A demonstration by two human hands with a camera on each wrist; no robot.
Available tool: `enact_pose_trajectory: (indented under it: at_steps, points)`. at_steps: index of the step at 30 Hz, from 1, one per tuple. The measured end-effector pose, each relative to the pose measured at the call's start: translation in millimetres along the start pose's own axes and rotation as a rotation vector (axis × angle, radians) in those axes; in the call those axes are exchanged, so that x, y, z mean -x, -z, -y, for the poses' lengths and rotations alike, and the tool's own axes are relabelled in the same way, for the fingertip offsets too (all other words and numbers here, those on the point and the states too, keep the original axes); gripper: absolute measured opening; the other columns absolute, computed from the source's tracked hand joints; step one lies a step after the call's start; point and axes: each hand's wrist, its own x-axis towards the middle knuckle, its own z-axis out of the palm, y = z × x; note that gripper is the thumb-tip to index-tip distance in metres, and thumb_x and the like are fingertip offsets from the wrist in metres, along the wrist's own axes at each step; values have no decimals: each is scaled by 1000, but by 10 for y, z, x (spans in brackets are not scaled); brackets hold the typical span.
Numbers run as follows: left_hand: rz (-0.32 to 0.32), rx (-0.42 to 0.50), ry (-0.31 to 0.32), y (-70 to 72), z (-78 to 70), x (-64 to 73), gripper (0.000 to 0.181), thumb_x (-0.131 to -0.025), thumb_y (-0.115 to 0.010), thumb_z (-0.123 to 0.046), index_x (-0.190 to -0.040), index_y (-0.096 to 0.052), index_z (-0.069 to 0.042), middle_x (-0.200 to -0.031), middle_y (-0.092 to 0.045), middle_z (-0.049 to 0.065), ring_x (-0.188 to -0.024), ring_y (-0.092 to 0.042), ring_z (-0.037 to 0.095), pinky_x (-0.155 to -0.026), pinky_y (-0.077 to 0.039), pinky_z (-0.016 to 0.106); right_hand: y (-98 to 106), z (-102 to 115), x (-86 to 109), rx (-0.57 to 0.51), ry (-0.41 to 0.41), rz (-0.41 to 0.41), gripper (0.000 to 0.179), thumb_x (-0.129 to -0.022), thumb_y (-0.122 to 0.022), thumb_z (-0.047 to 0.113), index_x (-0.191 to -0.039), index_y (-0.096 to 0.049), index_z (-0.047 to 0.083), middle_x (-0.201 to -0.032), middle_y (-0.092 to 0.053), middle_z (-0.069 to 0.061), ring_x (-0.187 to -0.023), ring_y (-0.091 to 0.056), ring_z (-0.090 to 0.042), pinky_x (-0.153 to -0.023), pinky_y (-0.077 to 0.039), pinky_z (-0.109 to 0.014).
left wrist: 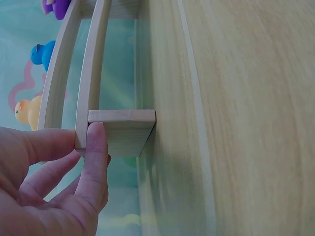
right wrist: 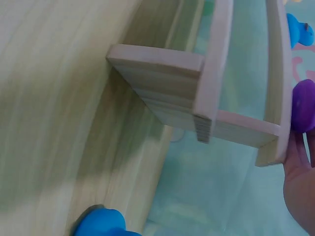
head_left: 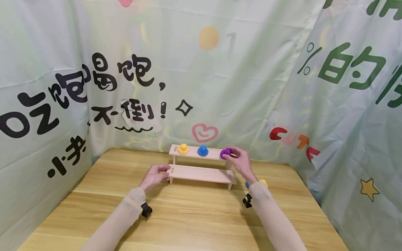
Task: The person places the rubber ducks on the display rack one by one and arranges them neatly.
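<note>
A two-step wooden stand [head_left: 201, 173] rests on the table. My left hand [head_left: 156, 177] pinches the left end of its lower step; in the left wrist view the thumb [left wrist: 51, 143] lies at the board's end and a finger [left wrist: 97, 147] touches the leg. On the upper step sit a yellow rubber duck [head_left: 183, 149] at the left and a blue rubber duck [head_left: 202, 151] in the middle. At that step's right end my right hand [head_left: 241, 161] holds a purple rubber duck [head_left: 224, 153] between thumb and fingers. The purple duck's base is against the board in the right wrist view.
Behind my right wrist, another blue duck [head_left: 247, 184] and a yellow one [head_left: 263, 182] stand on the wooden table [head_left: 188, 219], partly hidden by the sleeve. A printed cloth curtain [head_left: 238, 94] closes off the back and both sides.
</note>
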Motion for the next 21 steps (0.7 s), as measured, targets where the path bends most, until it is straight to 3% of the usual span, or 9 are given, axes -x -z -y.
enact_pose_trajectory:
  at_steps: [21]
  points:
    - [-16, 12, 15, -11, 1, -19, 39, -87, -58, 11, -127, -58, 11, -127, -58, 30, -82, -65, 15, -77, -61, 30, -174, 4, -108, 50, -22, -69, 49, -82, -80, 16, -126, -64, 1, -123, -67, -20, -114, -64, -32, -100, -53, -41]
